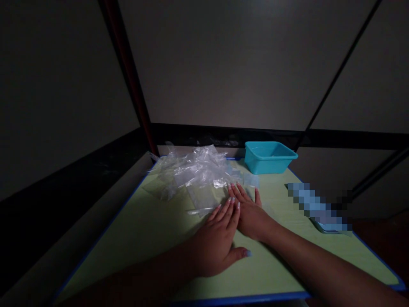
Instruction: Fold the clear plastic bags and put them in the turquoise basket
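My left hand [217, 243] has its fingers stretched out and its thumb spread to the right. Its fingertips lie close against my right hand [251, 213], partly overlapping it in the view. The right hand lies flat, palm down, with its fingers pointing away from me. Just beyond both hands spreads a heap of clear plastic bags [200, 168], crumpled and shiny. One flat bag [204, 198] reaches toward my left fingertips. Whether anything lies under the palms is hidden.
A turquoise plastic basin [270, 160] stands at the table's far right corner. A blurred-out blue object [316, 207] lies along the right edge. The pale green table [128, 247] has a blue rim, with walls behind it and to the left.
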`<action>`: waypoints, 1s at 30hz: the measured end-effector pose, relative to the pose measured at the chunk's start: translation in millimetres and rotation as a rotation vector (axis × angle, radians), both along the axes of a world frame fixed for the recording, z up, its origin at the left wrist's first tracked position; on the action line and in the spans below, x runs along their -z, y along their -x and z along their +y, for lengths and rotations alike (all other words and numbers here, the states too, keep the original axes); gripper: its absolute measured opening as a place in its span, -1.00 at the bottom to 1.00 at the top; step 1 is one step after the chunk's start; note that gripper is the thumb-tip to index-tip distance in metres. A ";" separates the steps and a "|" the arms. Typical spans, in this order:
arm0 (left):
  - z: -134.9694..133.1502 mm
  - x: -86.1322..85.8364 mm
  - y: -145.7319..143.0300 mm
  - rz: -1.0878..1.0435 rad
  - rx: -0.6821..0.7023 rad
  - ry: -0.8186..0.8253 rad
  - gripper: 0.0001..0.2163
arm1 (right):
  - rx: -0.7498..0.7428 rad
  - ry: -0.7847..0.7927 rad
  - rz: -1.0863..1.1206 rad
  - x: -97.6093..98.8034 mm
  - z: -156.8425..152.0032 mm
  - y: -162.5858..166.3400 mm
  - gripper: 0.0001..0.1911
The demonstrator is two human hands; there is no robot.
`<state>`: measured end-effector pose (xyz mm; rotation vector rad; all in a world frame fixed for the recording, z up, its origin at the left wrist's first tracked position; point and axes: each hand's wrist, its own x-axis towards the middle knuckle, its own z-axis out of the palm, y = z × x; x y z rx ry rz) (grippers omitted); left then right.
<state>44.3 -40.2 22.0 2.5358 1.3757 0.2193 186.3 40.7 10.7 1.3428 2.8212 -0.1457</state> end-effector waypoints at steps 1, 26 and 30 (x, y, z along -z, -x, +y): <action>0.2 0.6 0.4 0.005 -0.014 0.008 -0.24 | 0.007 -0.001 0.009 -0.1 -0.4 0.4 -0.29; -0.2 6.3 10.7 0.095 -0.388 0.072 -0.32 | 0.011 0.069 0.072 1.6 1.3 -3.3 -0.39; -0.6 6.3 14.7 0.122 -0.441 0.081 -0.32 | 0.006 0.070 0.063 0.4 0.8 -4.0 -0.39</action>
